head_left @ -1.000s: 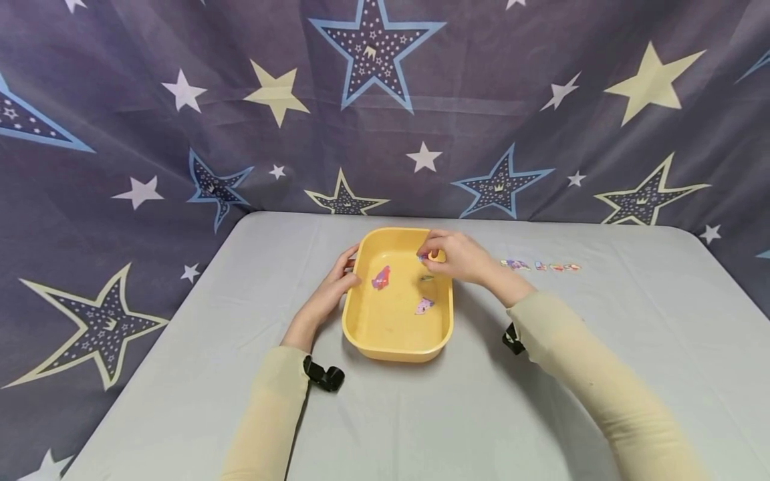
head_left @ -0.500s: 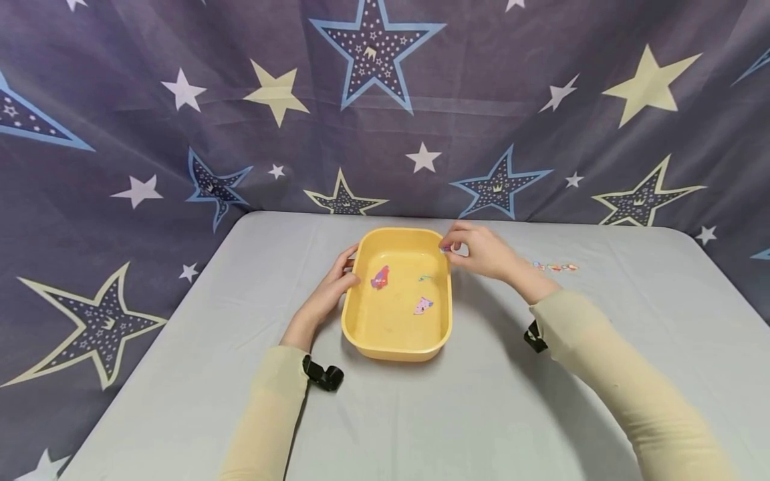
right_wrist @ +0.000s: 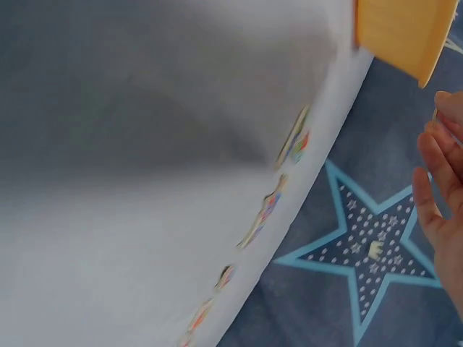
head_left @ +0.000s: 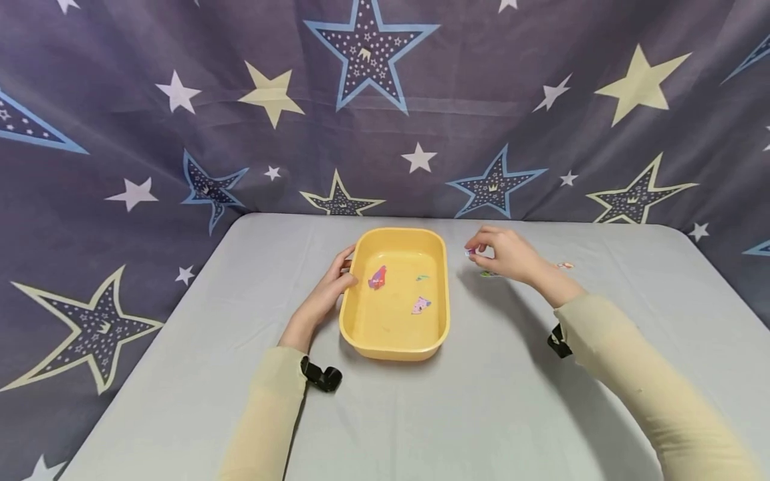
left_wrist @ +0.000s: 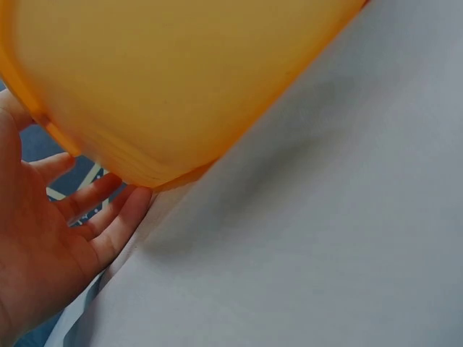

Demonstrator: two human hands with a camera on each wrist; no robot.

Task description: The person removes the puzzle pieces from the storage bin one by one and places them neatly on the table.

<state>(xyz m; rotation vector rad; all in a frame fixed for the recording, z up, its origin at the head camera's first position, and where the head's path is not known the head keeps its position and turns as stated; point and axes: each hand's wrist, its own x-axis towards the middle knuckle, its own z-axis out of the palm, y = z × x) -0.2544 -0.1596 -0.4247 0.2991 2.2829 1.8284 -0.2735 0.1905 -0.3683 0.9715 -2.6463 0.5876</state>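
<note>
Small colourful cutout (head_left: 470,253) is pinched between thumb and fingertips of the right hand (head_left: 506,255) above the table (head_left: 475,407), while the left hand (head_left: 327,288), fingers parted, holds the yellow tub (head_left: 391,337) standing between both hands, three more cutouts (head_left: 420,305) inside.

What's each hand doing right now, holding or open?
Left hand: holding the yellow tub at its side, thumb over the rim.
Right hand: closed, pinching a small colorful piece between thumb and fingers.
</note>
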